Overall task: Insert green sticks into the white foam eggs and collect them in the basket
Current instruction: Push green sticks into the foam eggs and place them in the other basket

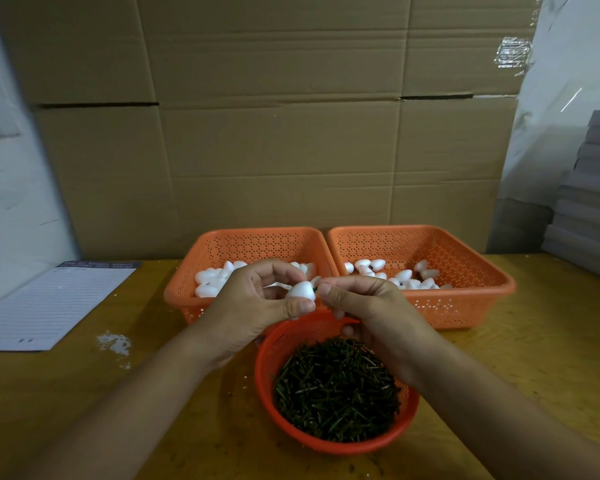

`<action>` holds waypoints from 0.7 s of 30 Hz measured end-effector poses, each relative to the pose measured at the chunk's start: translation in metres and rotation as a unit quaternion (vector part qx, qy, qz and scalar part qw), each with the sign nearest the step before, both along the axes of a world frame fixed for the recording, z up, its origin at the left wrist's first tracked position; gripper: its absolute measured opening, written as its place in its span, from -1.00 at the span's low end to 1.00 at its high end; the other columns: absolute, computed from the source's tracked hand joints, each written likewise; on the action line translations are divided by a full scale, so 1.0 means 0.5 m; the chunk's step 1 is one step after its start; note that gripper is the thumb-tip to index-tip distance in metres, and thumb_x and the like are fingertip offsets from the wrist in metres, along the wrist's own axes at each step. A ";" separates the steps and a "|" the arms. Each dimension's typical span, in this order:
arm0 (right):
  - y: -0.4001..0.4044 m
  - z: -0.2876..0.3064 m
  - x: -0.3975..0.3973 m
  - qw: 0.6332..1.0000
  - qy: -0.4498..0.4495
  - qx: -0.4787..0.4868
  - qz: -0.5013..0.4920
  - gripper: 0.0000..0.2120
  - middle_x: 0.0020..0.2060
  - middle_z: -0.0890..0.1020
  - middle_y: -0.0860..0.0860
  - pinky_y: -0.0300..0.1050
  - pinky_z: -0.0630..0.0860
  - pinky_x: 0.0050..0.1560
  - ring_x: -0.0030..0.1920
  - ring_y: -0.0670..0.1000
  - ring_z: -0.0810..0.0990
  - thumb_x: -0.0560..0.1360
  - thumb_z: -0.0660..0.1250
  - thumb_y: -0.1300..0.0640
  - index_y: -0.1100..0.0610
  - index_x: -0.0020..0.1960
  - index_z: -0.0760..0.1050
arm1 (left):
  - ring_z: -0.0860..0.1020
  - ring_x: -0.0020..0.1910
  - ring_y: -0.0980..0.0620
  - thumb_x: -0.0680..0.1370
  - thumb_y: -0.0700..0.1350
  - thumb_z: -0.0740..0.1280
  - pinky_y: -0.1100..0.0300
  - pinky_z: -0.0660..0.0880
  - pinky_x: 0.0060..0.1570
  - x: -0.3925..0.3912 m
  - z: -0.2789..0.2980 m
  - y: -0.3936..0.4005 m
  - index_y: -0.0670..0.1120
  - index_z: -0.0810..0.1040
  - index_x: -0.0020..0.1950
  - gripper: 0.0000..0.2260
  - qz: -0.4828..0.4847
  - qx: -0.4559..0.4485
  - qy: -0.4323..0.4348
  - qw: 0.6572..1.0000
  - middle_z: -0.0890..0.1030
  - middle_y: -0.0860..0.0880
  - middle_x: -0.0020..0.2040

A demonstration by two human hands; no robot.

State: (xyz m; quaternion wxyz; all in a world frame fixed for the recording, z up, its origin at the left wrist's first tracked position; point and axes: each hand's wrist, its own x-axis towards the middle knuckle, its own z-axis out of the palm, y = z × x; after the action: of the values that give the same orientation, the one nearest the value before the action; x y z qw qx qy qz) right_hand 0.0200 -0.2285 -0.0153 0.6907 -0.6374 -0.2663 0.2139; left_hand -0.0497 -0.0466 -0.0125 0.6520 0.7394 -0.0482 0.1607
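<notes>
My left hand (253,306) grips a white foam egg (300,291) between thumb and fingers, above the table's middle. My right hand (364,306) pinches a green stick (315,289) whose tip meets the egg's right end; most of the stick is hidden by my fingers. A round orange basket (267,355) full of dark green sticks (336,386) sits just below my hands. Behind them stand two square orange baskets: the left one (250,242) holds plain foam eggs (208,282), the right one (465,268) holds more white eggs (406,277).
A lined notepad (49,303) lies on the wooden table (84,393) at the left, with a white smear (113,342) beside it. Large cardboard boxes (278,133) form a wall behind the baskets. Grey stacked sheets (589,202) stand at the right edge.
</notes>
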 end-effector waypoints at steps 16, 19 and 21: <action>0.006 -0.011 -0.002 0.997 -0.068 -0.033 -0.014 -0.94 -0.31 0.60 -0.01 -0.30 0.46 -0.36 -0.32 -0.17 0.53 0.51 0.46 0.15 0.11 -0.10 0.70 | 0.68 -0.09 0.13 0.33 -0.14 0.56 0.31 0.55 -0.25 -0.003 0.009 0.006 -0.08 0.60 0.10 -0.63 -0.010 -0.032 -0.035 0.999 0.72 0.00 0.07; 0.011 -0.017 -0.006 0.995 -0.087 -0.044 -0.005 -0.94 -0.30 0.62 -0.03 -0.29 0.46 -0.35 -0.30 -0.17 0.54 0.51 0.46 0.14 0.11 -0.09 0.70 | 0.70 -0.04 0.10 0.36 -0.13 0.55 0.33 0.56 -0.23 -0.005 0.008 0.002 -0.10 0.58 0.15 -0.61 -0.015 -0.034 -0.036 0.999 0.72 -0.01 0.08; 0.013 -0.021 -0.007 0.994 -0.095 -0.048 0.003 -0.94 -0.29 0.62 -0.04 -0.29 0.47 -0.34 -0.30 -0.17 0.54 0.51 0.46 0.13 0.10 -0.08 0.70 | 0.70 -0.03 0.09 0.36 -0.11 0.57 0.33 0.56 -0.21 -0.004 0.007 -0.001 -0.08 0.60 0.14 -0.63 -0.019 -0.037 -0.035 0.999 0.72 -0.04 0.08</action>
State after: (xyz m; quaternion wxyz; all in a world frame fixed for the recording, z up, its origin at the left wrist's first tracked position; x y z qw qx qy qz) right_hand 0.0166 -0.2222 -0.0257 0.6302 -0.6864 -0.3223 0.1669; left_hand -0.0517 -0.0472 -0.0090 0.6799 0.7076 -0.0785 0.1755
